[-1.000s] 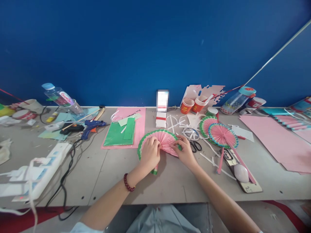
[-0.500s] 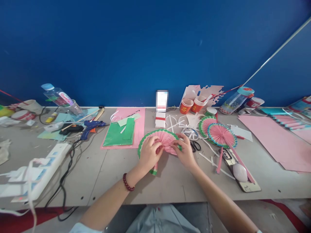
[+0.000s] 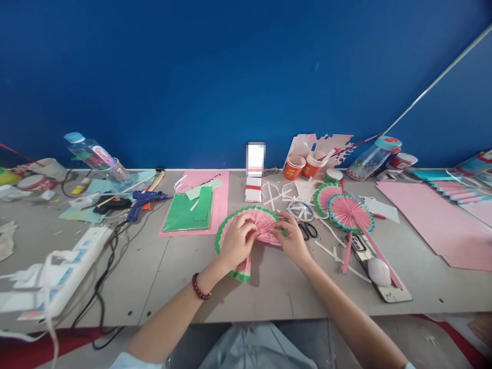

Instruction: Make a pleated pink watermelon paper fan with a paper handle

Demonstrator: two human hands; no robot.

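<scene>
Between my hands a pleated paper fan, pink with a green scalloped rim and small dark specks, is spread just above the table. My left hand is closed, pinching the folds near the fan's centre and covering part of its left side. On the right edge, my right hand pinches the pleats with thumb and fingers. The fan's lower left part hangs out beneath my left hand. Black-handled scissors lie just beyond my right hand.
Finished round fans rest by a phone on the right. Green paper lies on pink sheets at the left, near a blue glue gun and a power strip. Red paper cups stand behind.
The fan's lower left part has opened wider and swung out below my left hand, showing more pink and green. Both hands stay nearly in place on the fan.
</scene>
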